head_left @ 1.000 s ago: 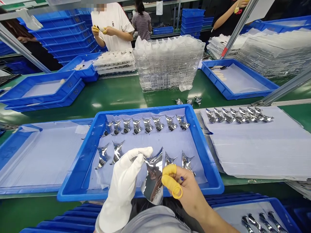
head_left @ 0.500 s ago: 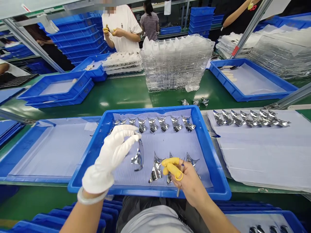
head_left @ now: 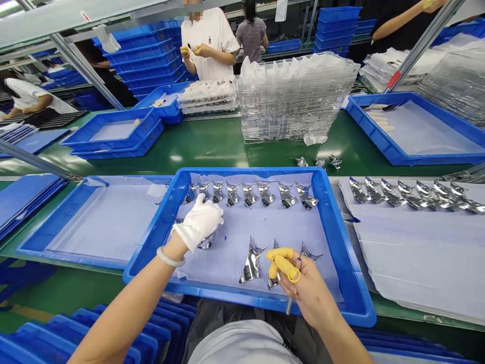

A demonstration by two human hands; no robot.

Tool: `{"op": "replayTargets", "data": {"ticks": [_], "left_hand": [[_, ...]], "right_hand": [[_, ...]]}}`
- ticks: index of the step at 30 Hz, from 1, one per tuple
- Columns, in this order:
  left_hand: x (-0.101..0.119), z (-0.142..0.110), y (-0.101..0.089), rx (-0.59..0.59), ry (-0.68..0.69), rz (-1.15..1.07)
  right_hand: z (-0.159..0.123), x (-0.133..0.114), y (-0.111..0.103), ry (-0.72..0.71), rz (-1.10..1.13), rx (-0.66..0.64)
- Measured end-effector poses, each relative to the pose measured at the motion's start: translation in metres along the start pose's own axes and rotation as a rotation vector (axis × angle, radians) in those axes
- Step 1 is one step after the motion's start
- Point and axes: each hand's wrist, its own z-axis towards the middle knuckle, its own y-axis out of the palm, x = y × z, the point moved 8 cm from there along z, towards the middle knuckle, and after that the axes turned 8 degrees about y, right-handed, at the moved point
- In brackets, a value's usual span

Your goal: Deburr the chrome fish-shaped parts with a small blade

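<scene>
My left hand (head_left: 199,222) wears a white glove and rests over a curved chrome piece (head_left: 206,244) on the lilac sheet, closed on it and hiding most of it. My right hand (head_left: 301,285), with yellow finger cots, pinches a slim metal rod (head_left: 290,305) that has a dark blue end. It is just above two chrome pieces (head_left: 273,275) near the tray's front. Another chrome piece (head_left: 252,263) lies left of it. A row of several mirror-bright pieces (head_left: 250,194) runs along the back of the blue tray (head_left: 242,298).
A blue tray lined with white sheet (head_left: 98,222) sits to the left. On the right, a white sheet (head_left: 413,253) carries a row of chrome pieces. Stacked clear plastic trays (head_left: 295,101) stand behind, and a co-worker (head_left: 208,45) works beyond them. Stacked blue trays lie below.
My left hand has lowered the chrome piece from upright down onto the sheet and moved farther from me. My right hand has barely moved. The whole view has shifted slightly.
</scene>
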Motion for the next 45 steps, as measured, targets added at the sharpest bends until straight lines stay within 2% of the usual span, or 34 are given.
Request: {"op": "replayTargets", "data": {"ticks": [3, 6, 8, 15, 20, 23, 26, 29, 32, 34, 36, 40, 42, 45], "left_hand": [[-0.001, -0.005, -0.001, -0.269, 0.091, 0.3], [-0.002, -0.011, -0.003, -0.416, 0.143, 0.519], [-0.003, -0.012, 0.002, -0.483, 0.153, 0.631], [-0.012, 0.0, 0.043, -0.605, 0.136, 0.859], [-0.006, 0.003, 0.052, -0.603, 0.118, 0.9], [0.005, -0.001, 0.041, -0.584, 0.112, 0.883], [0.013, -0.013, 0.011, -0.539, 0.055, 0.886], [0.004, -0.041, -0.027, -0.579, -0.107, 0.916], [-0.013, -0.077, -0.05, -0.701, -0.271, 0.928], [-0.023, -0.097, -0.052, -0.763, -0.343, 0.924], [-0.03, -0.109, -0.045, -0.806, -0.389, 0.916], [-0.039, -0.118, -0.021, -0.856, -0.426, 0.933], [-0.043, -0.118, -0.015, -0.852, -0.43, 0.938], [-0.048, -0.115, -0.026, -0.81, -0.429, 0.927]], "right_hand": [[0.002, 0.0, 0.0, 0.026, 0.004, 0.011], [0.004, 0.0, 0.002, 0.062, -0.002, 0.022], [0.005, -0.001, 0.004, 0.08, -0.012, 0.023], [0.004, -0.002, 0.006, 0.064, -0.038, 0.006], [0.002, -0.002, 0.002, 0.049, -0.043, 0.027], [0.002, -0.001, -0.001, 0.055, -0.062, 0.033], [0.003, 0.003, -0.003, 0.08, -0.097, 0.019], [0.003, 0.006, -0.006, 0.099, -0.133, 0.009], [0.004, 0.008, -0.007, 0.115, -0.152, -0.001], [0.005, 0.009, -0.004, 0.122, -0.163, -0.02], [0.006, 0.011, -0.001, 0.126, -0.167, -0.046], [0.007, 0.014, 0.001, 0.125, -0.161, -0.065], [0.007, 0.015, 0.0, 0.123, -0.165, -0.062], [0.005, 0.014, -0.003, 0.123, -0.162, -0.05]]}}
